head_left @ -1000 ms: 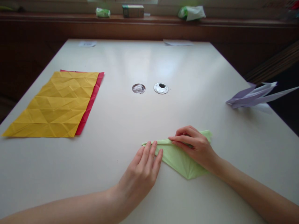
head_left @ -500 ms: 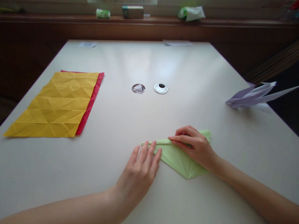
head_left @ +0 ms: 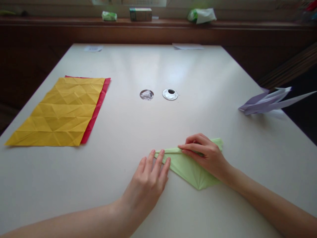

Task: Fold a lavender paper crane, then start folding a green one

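A folded sheet of light green paper (head_left: 189,168) lies on the white table near me, its narrow point to the left and creases fanning out at its lower corner. My left hand (head_left: 151,180) is open, with its spread fingertips resting on the narrow left end of that paper. My right hand (head_left: 206,153) is closed in a pinch on the paper's upper edge, where a thin folded strip runs along it. Part of the paper's right side is hidden under the right hand.
Creased yellow paper (head_left: 56,112) lies over red paper (head_left: 95,117) at the left. A purple folded paper figure (head_left: 262,102) stands at the right edge. Two round holes, one with a metal ring (head_left: 169,95), sit mid-table. A small box (head_left: 140,14) rests on the ledge behind.
My left fingers have shifted very slightly left on the green paper's tip. The right hand keeps its pinch in the same place.
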Demonstrator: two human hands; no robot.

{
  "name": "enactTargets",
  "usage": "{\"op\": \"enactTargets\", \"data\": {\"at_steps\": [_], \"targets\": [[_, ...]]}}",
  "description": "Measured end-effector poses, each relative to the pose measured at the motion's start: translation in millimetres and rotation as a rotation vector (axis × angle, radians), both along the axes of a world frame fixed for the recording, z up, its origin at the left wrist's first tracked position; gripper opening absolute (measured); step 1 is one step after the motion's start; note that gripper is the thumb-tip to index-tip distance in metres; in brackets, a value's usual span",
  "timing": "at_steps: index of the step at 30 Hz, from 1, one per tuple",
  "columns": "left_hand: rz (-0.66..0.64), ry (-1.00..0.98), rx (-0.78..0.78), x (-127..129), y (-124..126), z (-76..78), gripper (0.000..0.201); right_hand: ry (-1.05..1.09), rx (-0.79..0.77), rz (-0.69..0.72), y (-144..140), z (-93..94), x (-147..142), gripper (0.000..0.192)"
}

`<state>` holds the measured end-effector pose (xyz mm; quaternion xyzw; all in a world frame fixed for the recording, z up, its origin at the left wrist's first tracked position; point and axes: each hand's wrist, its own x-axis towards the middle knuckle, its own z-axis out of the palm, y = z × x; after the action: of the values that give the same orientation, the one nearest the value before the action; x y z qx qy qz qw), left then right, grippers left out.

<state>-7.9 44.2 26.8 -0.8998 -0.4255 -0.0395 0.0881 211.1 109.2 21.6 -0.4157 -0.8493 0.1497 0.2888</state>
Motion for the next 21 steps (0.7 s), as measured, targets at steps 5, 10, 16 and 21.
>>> {"op": "enactTargets", "data": {"at_steps": [5, 10, 16, 21], "targets": [[-0.017, 0.01, 0.035, 1, -1, -0.3, 0.041, -0.004, -0.019, -0.034, 0, 1.3, 0, 0.011], [-0.027, -0.011, 0.047, -1, -2, -2.0, 0.041, 0.01, -0.033, -0.073, 0, 1.4, 0, 0.008], [-0.106, -0.215, -0.033, -3, 19, 1.7, 0.029, 0.018, -0.023, -0.064, 2, 0.6, 0, 0.007], [-0.123, -0.472, -0.276, 5, 44, 3.8, 0.018, 0.035, -0.023, -0.022, -2, -1.5, -6, 0.008]]}}
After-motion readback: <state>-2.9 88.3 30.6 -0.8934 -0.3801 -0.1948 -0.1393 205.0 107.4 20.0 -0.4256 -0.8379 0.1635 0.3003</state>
